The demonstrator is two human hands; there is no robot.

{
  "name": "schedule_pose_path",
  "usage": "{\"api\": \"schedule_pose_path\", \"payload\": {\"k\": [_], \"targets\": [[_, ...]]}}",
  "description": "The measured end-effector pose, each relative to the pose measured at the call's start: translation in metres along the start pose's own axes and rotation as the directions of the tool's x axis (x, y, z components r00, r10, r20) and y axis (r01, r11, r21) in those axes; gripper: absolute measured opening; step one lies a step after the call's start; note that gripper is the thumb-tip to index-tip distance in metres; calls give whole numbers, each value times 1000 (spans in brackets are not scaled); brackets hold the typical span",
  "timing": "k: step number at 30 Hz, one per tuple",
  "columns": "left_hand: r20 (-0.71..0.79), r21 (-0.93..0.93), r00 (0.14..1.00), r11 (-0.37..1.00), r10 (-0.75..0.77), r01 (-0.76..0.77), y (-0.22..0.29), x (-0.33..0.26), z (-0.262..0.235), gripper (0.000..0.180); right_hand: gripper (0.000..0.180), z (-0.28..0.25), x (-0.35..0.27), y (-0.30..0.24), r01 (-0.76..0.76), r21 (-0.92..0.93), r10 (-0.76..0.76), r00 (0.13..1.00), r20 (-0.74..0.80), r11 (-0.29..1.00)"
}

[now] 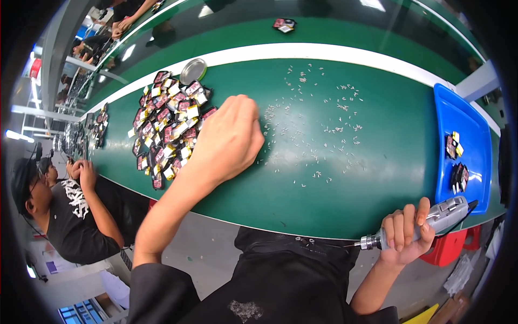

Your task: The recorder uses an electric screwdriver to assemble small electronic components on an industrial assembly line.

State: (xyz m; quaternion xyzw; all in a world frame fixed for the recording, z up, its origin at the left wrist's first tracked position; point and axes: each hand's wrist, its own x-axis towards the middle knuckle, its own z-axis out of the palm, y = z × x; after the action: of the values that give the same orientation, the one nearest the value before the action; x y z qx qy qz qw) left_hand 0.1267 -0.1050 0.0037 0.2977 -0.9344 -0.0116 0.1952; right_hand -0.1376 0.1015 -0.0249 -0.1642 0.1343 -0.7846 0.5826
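Fisted left hand (233, 135) between modules (163, 115) and slivers (339, 129) — right hand (403, 232) around power tool (447, 213), near blue tray (477, 156)

The left hand (232, 137) hides its fingertips; white bits (335, 129) right of that grip are too small to identify. The right hand (403, 233) covers the power tool's (449, 212) middle.

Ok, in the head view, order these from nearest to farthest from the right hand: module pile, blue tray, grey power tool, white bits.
1. Grey power tool: held in the right hand.
2. Blue tray: far right.
3. White bits: scattered around the middle.
4. Module pile: on the left.
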Motion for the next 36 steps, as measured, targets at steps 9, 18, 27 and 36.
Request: {"api": "schedule_pose_path", "payload": {"k": [9, 18, 27, 36], "targets": [[-183, -479, 980, 877, -71, -26, 80, -26, 0, 20, 8, 10, 6, -3, 10, -49, -8, 1000, 28, 999], [146, -989, 950, -10, -276, 149, 137, -47, 16, 12, 11, 68, 15, 8, 268, 131, -265, 963, -41, 955], [272, -939, 924, -282, -270, 194, 148, -52, 20, 28, 11, 70, 15, 23, 324, 81, -322, 946, -33, 943], [111, -994, 967, -8, -231, 113, 141, -47, 18, 18, 12, 68, 15, 24, 332, 70, -335, 942, 39, 941]]}}
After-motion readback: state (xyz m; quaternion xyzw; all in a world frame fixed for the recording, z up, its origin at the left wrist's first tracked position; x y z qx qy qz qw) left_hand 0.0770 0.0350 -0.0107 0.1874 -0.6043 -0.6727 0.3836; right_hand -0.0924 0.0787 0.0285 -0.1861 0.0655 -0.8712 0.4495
